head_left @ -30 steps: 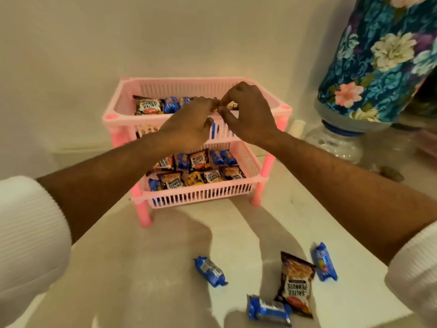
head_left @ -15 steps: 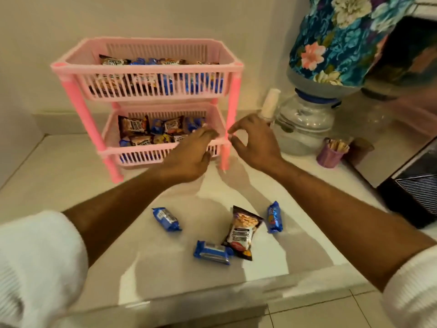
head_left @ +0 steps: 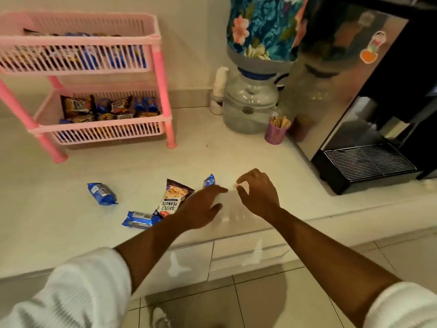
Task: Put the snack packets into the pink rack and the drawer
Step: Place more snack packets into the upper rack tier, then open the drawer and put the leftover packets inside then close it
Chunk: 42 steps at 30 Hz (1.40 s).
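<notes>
- Four packets are lying loose on the counter (head_left: 71, 228) at lower centre: a salted peanuts packet (head_left: 173, 200) and three blue biscuit packets (head_left: 102, 193), (head_left: 139, 219), (head_left: 209, 181), probably waiting to be put away.
- The pink rack (head_left: 156, 39), upper left, is already holding packets on both tiers.
- The left hand (head_left: 201, 209) is hovering flat, fingers spread, partly covering the peanuts.
- The right hand (head_left: 257, 192) is curling thumb and forefinger near each other; whether it is pinching something is unclear.
- The drawer (head_left: 250, 252) is sitting closed below.

Pink rack (head_left: 156, 39) slotted plastic; snack packets (head_left: 102, 193) glossy foil; counter (head_left: 47, 221) smooth, slightly glossy; sleeve (head_left: 78, 294) ribbed white cloth; machine side (head_left: 335, 91) shiny metal.
</notes>
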Available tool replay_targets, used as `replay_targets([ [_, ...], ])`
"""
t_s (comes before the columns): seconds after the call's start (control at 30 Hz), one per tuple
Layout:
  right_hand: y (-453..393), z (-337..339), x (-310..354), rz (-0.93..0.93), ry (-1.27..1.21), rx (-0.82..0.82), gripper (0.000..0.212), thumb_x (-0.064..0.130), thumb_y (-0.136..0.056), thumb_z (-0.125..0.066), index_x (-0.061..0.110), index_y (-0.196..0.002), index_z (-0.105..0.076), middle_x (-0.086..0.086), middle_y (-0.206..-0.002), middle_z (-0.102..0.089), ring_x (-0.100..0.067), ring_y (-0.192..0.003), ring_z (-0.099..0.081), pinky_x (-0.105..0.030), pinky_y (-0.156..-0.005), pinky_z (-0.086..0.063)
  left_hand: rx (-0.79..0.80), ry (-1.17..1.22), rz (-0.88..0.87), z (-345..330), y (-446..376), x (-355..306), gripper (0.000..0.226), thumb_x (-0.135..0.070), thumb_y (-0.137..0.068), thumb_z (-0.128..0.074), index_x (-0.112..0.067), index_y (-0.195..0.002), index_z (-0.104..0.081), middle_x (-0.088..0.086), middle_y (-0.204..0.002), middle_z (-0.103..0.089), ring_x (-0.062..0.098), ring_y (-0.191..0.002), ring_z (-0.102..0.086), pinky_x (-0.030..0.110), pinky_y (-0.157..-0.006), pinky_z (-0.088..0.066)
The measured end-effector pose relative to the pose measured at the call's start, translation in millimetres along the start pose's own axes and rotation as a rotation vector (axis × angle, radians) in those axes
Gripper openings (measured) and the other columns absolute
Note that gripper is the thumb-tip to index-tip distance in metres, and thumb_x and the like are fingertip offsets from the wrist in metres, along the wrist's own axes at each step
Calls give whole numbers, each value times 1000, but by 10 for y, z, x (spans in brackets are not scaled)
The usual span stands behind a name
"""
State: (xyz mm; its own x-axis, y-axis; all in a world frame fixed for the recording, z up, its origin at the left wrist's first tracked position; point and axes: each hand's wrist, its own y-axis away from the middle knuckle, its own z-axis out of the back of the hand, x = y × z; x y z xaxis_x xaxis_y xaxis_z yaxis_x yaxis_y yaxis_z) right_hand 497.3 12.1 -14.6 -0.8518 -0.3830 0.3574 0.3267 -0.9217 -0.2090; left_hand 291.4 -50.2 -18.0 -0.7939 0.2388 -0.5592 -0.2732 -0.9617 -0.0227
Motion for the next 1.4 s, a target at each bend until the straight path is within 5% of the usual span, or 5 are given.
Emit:
replay_targets([
  [0.33,1045,-318,-613,-432,-265,-169,25,24,-89,-70,29,-114,-64,6,-121,-55,-13,-112,-50,-7,-79,-33,302,-228,-103,-815,110,174,71,-32,-102,-44,-13,-158,-6,1,-166,-3,18,-153,-1,27,-123,-7],
  [0.53,1175,-536,-585,-699,-411,-258,29,25,-94,-67,14,-119,-59,-7,-117,-57,-21,-94,-63,-32,-82,-54,231,-294,-172,-943,217,276,72,-29,-101,-41,-19,-158,2,-6,-165,10,18,-152,8,31,-122,-2],
  [0.7,1101,-723,-446,-1104,-812,-266,35,30,-100,-57,7,-123,-43,-12,-103,-63,-26,-94,-61,-37,-84,-50,204,-411,-160,-1019,268,268,67,-30,-103,-29,-19,-157,10,-2,-164,19,21,-151,17,39,-125,-1],
  [0.97,953,-708,-398,-1164,-1534,-341,17,-1,-98,-42,-5,-102,-58,-23,-102,-63,-34,-99,-65,-48,-93,-56,211,-470,-144,-1007,292,203,77,-34,-101,-36,-16,-156,15,0,-163,22,23,-151,17,42,-124,-1],
  [1.4,1262,-633,-545,-1287,-1465,-165,19,13,-94,-68,0,-106,-60,-16,-84,-62,-24,-72,-62,-37,-72,-59,215,-434,24,-1160,444,4,76,-58,-99,-20,-21,-154,18,1,-162,24,28,-150,20,48,-122,4],
])
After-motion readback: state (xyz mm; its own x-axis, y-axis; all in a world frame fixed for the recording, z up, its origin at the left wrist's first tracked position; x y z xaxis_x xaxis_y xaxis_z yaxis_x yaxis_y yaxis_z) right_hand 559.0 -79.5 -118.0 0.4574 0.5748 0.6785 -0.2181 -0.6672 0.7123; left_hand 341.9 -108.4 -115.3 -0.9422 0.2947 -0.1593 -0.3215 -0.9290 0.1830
